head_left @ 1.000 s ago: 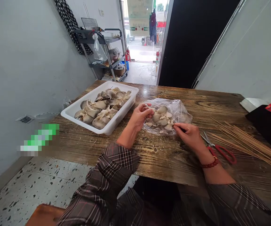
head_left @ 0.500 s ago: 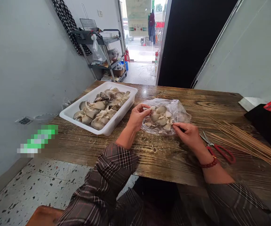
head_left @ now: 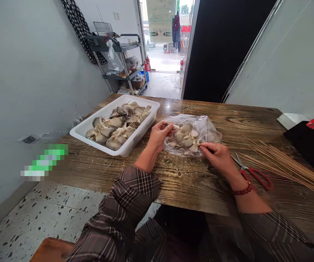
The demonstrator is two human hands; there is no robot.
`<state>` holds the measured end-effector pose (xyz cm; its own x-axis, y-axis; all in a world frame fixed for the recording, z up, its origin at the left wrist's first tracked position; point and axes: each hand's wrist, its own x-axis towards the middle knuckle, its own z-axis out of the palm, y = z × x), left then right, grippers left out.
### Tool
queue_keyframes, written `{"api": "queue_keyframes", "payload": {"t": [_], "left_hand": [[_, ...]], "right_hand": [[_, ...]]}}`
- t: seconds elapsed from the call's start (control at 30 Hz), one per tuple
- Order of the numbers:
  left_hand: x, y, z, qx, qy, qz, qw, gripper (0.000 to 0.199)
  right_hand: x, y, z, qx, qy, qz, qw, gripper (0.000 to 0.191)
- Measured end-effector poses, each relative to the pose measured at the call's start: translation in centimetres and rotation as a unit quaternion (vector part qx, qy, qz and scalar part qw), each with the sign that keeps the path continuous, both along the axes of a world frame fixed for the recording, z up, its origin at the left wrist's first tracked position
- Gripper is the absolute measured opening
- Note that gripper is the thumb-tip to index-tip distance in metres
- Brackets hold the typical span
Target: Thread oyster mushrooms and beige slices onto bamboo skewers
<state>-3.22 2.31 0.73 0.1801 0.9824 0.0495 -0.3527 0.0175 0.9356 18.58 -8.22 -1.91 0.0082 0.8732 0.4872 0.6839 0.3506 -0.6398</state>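
Mid-frame, my left hand [head_left: 157, 137] and right hand [head_left: 219, 156] pinch oyster mushrooms [head_left: 186, 128] that look light, soft and easy to tear, so I'd hold the stems.

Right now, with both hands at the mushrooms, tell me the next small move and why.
I'd probably ease the left hand slightly inward, toward the mushroom cluster, with the right hand held steady. The left fingertips pinch a pale piece at the cluster's left side, and the right ones pinch its right edge, so that side seems braced. Whether a skewer runs through it, I can't tell.
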Motion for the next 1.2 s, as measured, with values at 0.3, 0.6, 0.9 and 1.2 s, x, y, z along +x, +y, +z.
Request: {"api": "queue_keyframes", "payload": {"t": [0.3, 0.6, 0.9, 1.2], "left_hand": [[-0.18, 0.09, 0.15, -0.098, -0.073, 0.008, 0.993, 0.022], [0.24, -0.40, 0.30, -0.121, -0.079, -0.034, 0.989, 0.018], [-0.06, -0.32, 0.12, -0.050, 0.004, -0.030, 0.998, 0.018], [-0.07, 0.04, -0.24, -0.043, 0.007, 0.001, 0.999, 0.025]], "right_hand": [[-0.02, -0.10, -0.07, -0.005, -0.008, 0.004, 1.000, 0.026], [-0.09, 0.08, -0.47, 0.008, 0.006, -0.019, 1.000, 0.025], [-0.14, -0.02, -0.44, 0.009, 0.002, -0.015, 1.000, 0.024], [-0.19, -0.09, -0.21, 0.013, 0.010, -0.021, 1.000, 0.024]]}}
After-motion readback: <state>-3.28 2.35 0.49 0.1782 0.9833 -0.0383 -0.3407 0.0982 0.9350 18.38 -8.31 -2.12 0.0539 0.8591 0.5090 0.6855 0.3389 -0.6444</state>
